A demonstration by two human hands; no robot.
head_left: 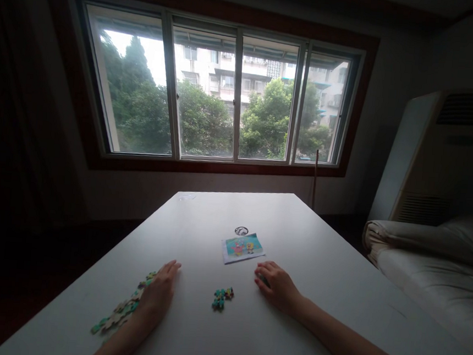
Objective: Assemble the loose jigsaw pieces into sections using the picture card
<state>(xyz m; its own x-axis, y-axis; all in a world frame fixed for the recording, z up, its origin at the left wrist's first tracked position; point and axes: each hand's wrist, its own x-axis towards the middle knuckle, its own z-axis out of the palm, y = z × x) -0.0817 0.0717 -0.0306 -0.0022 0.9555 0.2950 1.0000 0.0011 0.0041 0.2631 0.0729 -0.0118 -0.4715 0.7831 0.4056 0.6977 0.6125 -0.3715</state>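
Observation:
My left hand [161,288] lies on the white table with its fingers stretched forward and nothing visible in them. Beside and partly under it runs a heap of loose jigsaw puzzle pieces [119,312], green and pale brown, some hidden by the hand and wrist. On the right, my right hand [277,286] rests on the table, fingers curled around a small greenish puzzle piece [264,280], mostly covered. Between the hands sits a small cluster of puzzle pieces [220,297], teal with some yellow and dark parts. Beyond it is a picture card [243,248] with pink and yellow cartoon figures.
The white table [321,246] stretches toward a wide window. Just behind the card is a round dark-rimmed mark or item [241,231]. A clear scrap [186,197] lies at the far left corner. A pale sofa [431,266] and a standing air conditioner [418,155] stand right.

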